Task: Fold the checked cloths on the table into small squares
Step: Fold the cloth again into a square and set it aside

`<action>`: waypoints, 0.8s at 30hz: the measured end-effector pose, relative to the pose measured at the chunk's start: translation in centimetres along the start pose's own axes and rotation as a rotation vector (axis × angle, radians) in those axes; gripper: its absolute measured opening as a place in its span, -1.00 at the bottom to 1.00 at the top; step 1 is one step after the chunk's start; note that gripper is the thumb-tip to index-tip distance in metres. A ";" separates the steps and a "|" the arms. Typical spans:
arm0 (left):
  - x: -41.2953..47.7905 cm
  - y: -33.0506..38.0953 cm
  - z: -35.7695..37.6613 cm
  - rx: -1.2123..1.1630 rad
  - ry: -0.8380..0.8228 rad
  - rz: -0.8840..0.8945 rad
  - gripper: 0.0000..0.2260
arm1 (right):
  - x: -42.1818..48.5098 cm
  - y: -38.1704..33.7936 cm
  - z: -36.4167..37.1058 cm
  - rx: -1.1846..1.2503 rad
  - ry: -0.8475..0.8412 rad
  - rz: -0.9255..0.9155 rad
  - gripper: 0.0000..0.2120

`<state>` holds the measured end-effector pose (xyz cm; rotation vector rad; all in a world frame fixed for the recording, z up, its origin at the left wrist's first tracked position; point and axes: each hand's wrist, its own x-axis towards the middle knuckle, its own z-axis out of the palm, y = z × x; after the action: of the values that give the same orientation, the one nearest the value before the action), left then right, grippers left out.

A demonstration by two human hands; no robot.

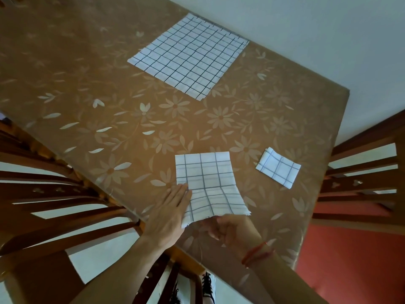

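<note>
A white checked cloth (pixel 208 183), folded into a strip, lies near the table's front edge. My left hand (pixel 169 212) rests flat with straight fingers on its left side. My right hand (pixel 230 230) grips the cloth's near edge from below and lifts it off the table. A small folded checked square (pixel 277 168) lies to the right of it. A large checked cloth (pixel 189 54) lies spread flat at the far side of the table.
The table (pixel 87 84) wears a brown flowered cover. Wooden chairs stand at the left (pixel 43 194) and right (pixel 361 178). A red floor area (pixel 350 260) shows at the lower right, pale floor beyond the table.
</note>
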<state>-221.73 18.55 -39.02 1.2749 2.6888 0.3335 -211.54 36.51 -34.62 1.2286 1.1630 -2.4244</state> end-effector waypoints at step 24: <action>-1.3 -1.6 -1.1 -0.161 0.275 -0.008 -0.73 | 1.6 -3.6 -3.4 -1.393 0.318 -0.852 -0.84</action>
<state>-222.40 16.42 -38.32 1.2519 2.8140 0.7592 -212.20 41.69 -34.93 0.6109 3.0400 -0.9200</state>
